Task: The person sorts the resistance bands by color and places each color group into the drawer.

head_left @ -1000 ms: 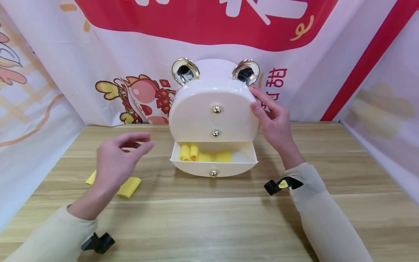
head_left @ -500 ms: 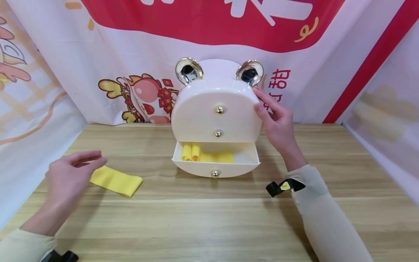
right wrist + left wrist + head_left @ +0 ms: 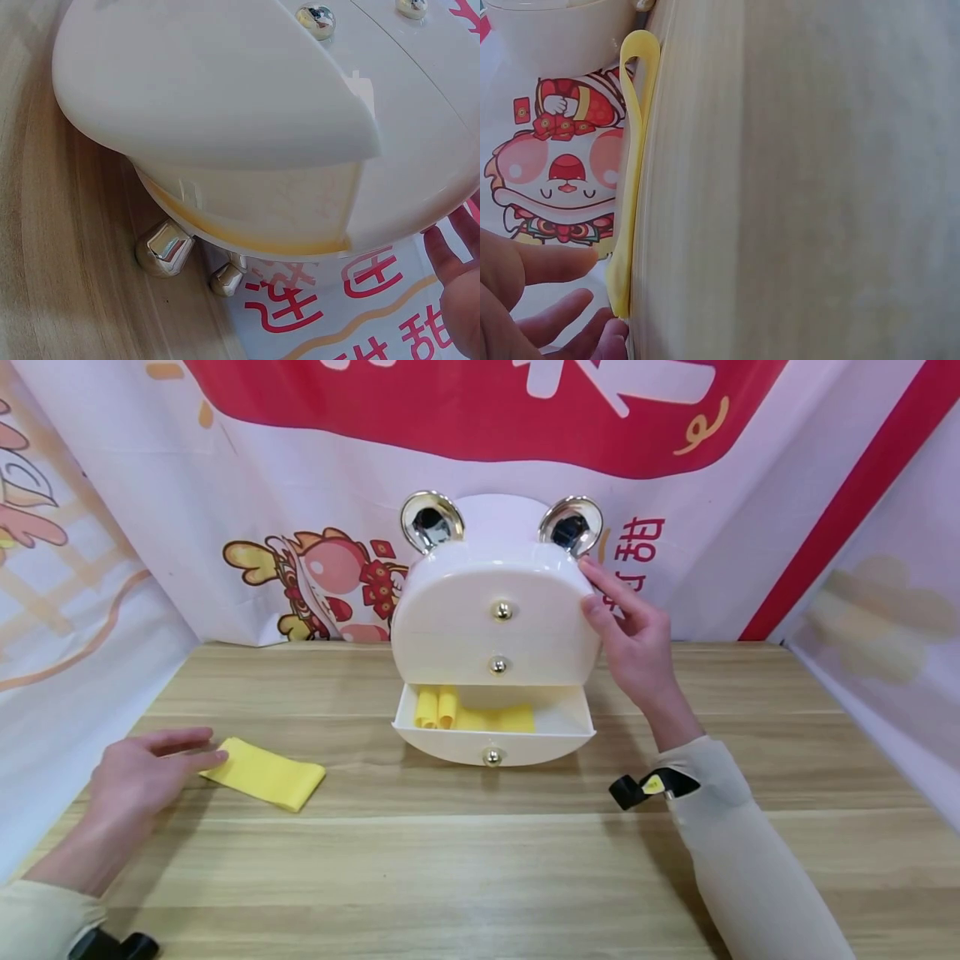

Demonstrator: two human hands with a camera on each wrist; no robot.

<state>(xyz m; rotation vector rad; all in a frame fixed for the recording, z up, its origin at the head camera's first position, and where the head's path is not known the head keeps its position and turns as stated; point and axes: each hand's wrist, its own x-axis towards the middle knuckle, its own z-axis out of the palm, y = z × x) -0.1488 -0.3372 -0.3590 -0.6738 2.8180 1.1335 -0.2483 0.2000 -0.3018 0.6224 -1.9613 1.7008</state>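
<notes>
A folded strip of yellow cloth (image 3: 264, 774) lies flat on the table's left side, its looped end visible in the left wrist view (image 3: 634, 150). My left hand (image 3: 138, 777) is at the cloth's left end, thumb tip over it and fingers beside its edge, apart from each other. A white frog-shaped drawer box (image 3: 450, 635) stands at the back, its bottom drawer (image 3: 540, 749) pulled out. Two yellow rolls (image 3: 437, 707) and a flatter yellow piece (image 3: 495, 719) are inside. My right hand (image 3: 639, 647) rests thumb and fingertips against the box's upper right side.
Two gold-rimmed round eyes (image 3: 572, 526) top the box, and gold knobs (image 3: 498, 666) dot its front. Short metallic feet (image 3: 165, 247) raise it off the wooden table (image 3: 480, 868). A printed cloth backdrop (image 3: 322, 460) closes the back and sides.
My left hand has moved left and down, away from the drawer's side to the yellow cloth's left end. The right hand stays against the box.
</notes>
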